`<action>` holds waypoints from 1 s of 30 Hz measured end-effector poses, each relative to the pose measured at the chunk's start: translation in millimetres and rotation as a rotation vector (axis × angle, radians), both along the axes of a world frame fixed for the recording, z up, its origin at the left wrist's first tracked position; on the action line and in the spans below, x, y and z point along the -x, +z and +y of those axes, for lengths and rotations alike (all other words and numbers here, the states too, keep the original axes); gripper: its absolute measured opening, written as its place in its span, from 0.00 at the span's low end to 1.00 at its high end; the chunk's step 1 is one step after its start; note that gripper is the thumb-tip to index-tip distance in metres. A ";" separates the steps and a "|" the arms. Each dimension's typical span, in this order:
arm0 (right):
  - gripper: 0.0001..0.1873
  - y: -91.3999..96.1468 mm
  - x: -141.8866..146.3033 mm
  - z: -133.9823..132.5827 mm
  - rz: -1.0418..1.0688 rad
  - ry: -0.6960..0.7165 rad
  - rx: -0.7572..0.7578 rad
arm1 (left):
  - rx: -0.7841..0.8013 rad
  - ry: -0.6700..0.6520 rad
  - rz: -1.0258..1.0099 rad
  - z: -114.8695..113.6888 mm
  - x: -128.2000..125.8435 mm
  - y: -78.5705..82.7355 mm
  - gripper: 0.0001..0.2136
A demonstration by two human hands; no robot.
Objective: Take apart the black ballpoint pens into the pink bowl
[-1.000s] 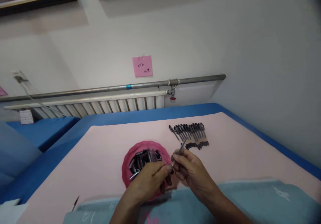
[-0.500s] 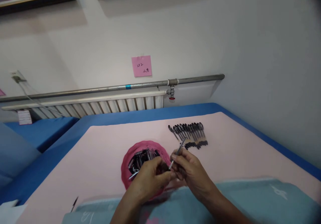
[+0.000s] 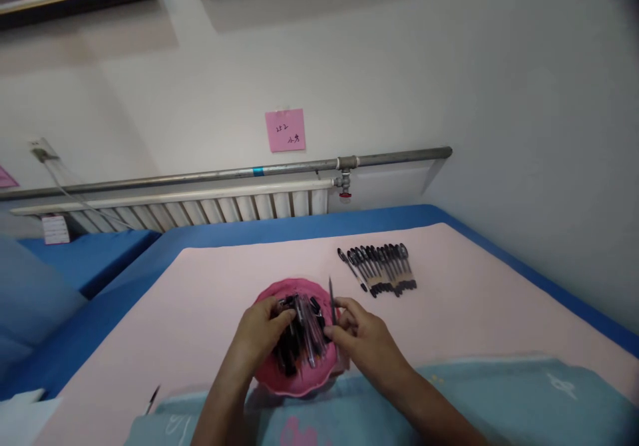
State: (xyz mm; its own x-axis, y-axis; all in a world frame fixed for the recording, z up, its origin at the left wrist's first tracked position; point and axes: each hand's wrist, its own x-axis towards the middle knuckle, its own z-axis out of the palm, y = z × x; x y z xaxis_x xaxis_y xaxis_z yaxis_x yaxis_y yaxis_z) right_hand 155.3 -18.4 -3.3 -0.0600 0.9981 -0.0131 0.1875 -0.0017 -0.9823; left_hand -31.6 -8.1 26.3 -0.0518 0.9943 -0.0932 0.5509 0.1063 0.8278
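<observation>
A pink scalloped basket (image 3: 294, 387) holds a jumble of black and clear pen parts (image 3: 307, 333). My left hand (image 3: 259, 333) reaches over its left side. Thumb and fingers are closed together among the parts, and whatever they pinch is too small to make out. On the right side of the basket, my right hand (image 3: 364, 339) grips a slim pen (image 3: 332, 299) between thumb and fingers, its narrow end pointing up and away from me. Beyond that hand lies a row of pens with black caps (image 3: 382, 269), side by side.
Pink paper (image 3: 210, 313) covers the blue table (image 3: 319, 223). A single pen (image 3: 152, 399) lies at the front left, by the teal cloth (image 3: 489, 393) along the near edge. A radiator (image 3: 224, 210) and metal pipe (image 3: 399, 158) run along the wall behind.
My hands, close together at the basket's right side before, are now apart. The left has moved left into the pen parts. The right still holds the pen, now more upright.
</observation>
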 end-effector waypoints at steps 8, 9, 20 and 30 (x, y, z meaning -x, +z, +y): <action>0.19 7.4 8.5 5.2 -0.611 0.074 -0.261 | -0.001 -0.095 0.436 0.7 -9.7 -5.5 0.13; 0.16 6.7 5.5 7.5 -0.659 0.059 -0.306 | 0.000 -0.092 0.458 1.2 -9.2 -6.3 0.14; 0.12 -17.4 -42.8 68.6 -0.981 -0.147 -0.293 | 0.034 -0.113 0.440 1.0 -9.2 -4.0 0.12; 0.15 -4.3 -32.3 66.6 -0.688 -0.149 -0.137 | -0.064 0.013 0.034 2.9 -8.8 -5.6 0.11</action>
State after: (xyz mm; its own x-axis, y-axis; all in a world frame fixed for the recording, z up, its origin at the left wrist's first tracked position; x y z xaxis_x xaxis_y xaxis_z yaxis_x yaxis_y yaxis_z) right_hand 187.7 48.1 -7.6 0.0541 0.9904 0.1273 0.7717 0.0394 -0.6347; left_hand -22.9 -5.2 20.7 -0.0667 0.9974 -0.0275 0.5777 0.0610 0.8140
